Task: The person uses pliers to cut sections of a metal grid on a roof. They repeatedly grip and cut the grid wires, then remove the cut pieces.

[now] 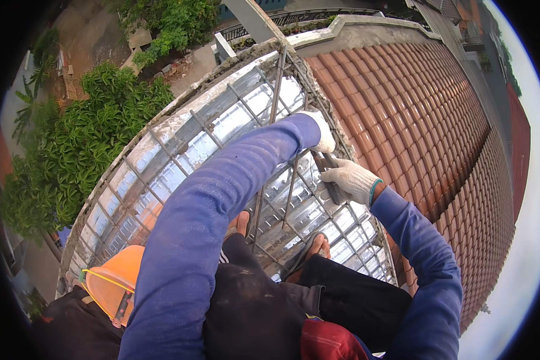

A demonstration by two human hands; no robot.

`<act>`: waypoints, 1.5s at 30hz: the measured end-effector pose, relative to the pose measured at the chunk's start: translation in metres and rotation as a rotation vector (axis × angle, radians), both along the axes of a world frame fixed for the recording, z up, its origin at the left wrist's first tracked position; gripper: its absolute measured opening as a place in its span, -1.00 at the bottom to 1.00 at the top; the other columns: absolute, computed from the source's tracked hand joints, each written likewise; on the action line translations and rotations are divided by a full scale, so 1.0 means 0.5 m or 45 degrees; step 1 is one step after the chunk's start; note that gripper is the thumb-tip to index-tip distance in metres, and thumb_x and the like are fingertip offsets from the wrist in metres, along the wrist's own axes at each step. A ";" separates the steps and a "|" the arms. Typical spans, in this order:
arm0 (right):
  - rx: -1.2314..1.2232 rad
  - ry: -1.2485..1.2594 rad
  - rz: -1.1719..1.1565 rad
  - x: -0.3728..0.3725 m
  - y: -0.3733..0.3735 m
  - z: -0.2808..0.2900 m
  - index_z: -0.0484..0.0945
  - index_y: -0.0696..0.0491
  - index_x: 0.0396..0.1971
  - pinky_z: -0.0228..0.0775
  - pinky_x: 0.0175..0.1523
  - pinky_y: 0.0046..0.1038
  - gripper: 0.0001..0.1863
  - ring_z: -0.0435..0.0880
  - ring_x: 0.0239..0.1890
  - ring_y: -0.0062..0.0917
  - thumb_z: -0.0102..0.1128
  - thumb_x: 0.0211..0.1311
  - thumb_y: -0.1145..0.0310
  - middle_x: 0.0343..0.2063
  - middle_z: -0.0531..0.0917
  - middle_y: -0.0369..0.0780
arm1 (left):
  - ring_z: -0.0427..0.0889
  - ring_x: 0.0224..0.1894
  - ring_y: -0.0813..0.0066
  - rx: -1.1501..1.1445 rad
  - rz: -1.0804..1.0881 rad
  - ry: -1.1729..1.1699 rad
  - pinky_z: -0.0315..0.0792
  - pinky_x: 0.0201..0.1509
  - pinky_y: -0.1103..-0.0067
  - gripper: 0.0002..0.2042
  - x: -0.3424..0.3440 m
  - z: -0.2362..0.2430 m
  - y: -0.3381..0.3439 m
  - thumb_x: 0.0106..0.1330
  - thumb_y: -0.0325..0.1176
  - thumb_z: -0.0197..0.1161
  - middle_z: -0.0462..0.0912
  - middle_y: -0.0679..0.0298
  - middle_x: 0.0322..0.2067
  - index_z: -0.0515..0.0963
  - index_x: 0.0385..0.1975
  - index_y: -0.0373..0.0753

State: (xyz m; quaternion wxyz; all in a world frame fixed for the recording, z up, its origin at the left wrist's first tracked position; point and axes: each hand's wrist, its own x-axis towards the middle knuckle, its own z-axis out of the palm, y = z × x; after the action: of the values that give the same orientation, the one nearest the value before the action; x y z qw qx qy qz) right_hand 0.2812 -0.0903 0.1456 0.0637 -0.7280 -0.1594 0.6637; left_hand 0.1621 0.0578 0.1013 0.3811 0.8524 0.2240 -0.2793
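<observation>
My left hand (322, 131), in a white glove, reaches down at the edge of the steel bar grid (207, 129). Its fingers are mostly hidden beyond the blue sleeve, so their grip does not show. Just nearer and to the right, my right hand (351, 180), in a white knit glove with a teal cuff, is closed around a dark grey tool (337, 193) with two bars like pincer handles. The tool's head is hidden near the left hand. Long loose-looking bars (278, 87) cross the grid close to my left forearm.
Shiny metal decking (192, 153) lies under the grid, with a rough concrete rim (162, 108) around it. My sandalled foot (319, 245) stands on the bars. Brown roof tiles (396, 102) slope away right; trees (96, 126) stand below left. An orange plastic object (117, 270) with yellow cord is lower left.
</observation>
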 end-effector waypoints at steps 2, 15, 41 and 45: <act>0.008 -0.041 0.206 -0.010 -0.023 0.005 0.58 0.19 0.24 0.73 -0.20 -0.35 -0.59 0.79 -0.35 -0.51 0.34 0.51 0.35 -0.30 0.76 -0.19 | 0.76 0.33 0.10 0.162 -0.231 -0.023 0.58 0.44 0.18 -0.46 0.000 0.006 -0.004 0.56 0.09 0.12 0.77 0.03 0.31 0.80 0.24 -0.15; 0.248 -0.135 0.962 0.049 -0.300 0.025 0.44 -0.07 0.60 0.64 0.36 -0.22 -0.35 0.80 0.28 -0.14 0.21 0.55 0.35 0.21 0.80 -0.01 | 0.64 0.39 0.02 0.278 0.755 -1.162 0.40 0.64 0.21 -0.79 -0.234 -0.191 -0.111 0.32 -0.44 0.48 0.79 0.19 0.17 0.84 -0.07 -0.17; 0.941 -0.808 0.933 -0.035 -0.167 -0.094 0.63 0.03 0.34 0.64 0.21 -0.04 -0.44 0.79 0.15 -0.01 0.40 0.50 0.04 0.09 0.79 0.03 | 0.61 0.30 0.39 0.787 0.403 -0.663 0.01 0.69 -0.28 -0.90 -0.204 -0.166 -0.184 0.39 -0.19 0.43 0.76 0.53 -0.04 0.83 -0.20 0.08; 0.979 -0.709 1.028 -0.068 -0.091 -0.099 0.73 0.03 0.19 0.60 0.07 0.02 -0.63 0.82 -0.07 0.07 0.15 0.65 0.15 -0.16 0.84 0.04 | 0.66 0.16 0.45 1.022 0.455 -0.668 0.07 0.69 -0.32 -0.90 -0.215 -0.115 -0.210 0.23 -0.21 0.42 0.75 0.53 -0.29 0.83 -0.35 0.04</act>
State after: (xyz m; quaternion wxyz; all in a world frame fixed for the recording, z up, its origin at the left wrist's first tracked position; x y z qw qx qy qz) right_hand 0.2470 -0.1359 0.0964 0.0213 -0.6809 -0.6604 0.3159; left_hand 0.0547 -0.0473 0.0439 0.1090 0.9214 0.3527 0.1215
